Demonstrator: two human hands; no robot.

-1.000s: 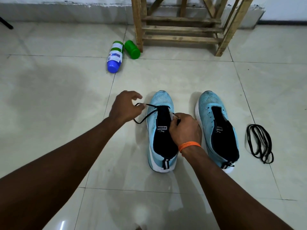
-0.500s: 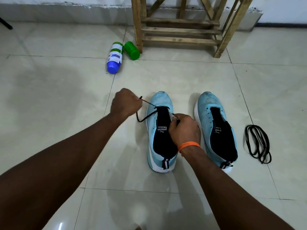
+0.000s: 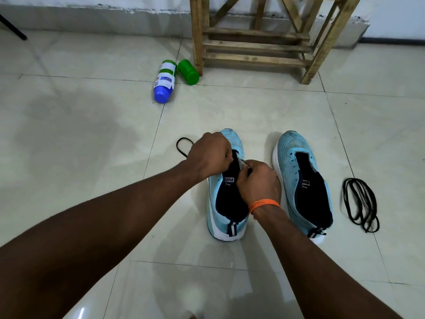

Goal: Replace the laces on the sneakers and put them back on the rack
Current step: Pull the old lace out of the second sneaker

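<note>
Two light blue sneakers with dark tongues stand side by side on the tiled floor, toes pointing away from me. My left hand (image 3: 210, 155) is over the left sneaker (image 3: 222, 217) near its front eyelets, fingers curled on a black lace (image 3: 182, 147) whose loop trails out to the left on the floor. Just behind it, my right hand (image 3: 258, 183) pinches the lace's pale tip at the sneaker's right eyelets. The right sneaker (image 3: 303, 180) has no lace in it. A second black lace (image 3: 361, 203) lies coiled on the floor to its right.
A wooden rack (image 3: 257, 42) stands against the far wall, its lower slats bare. A blue and white bottle (image 3: 164, 81) and a green cup (image 3: 188, 71) lie on the floor by the rack's left leg. A dark pole end (image 3: 13, 27) shows at far left.
My left hand has moved right from beside the sneaker to over its front, taking the lace with it. The lace's loop now lies on the floor to the left. My right hand stays put.
</note>
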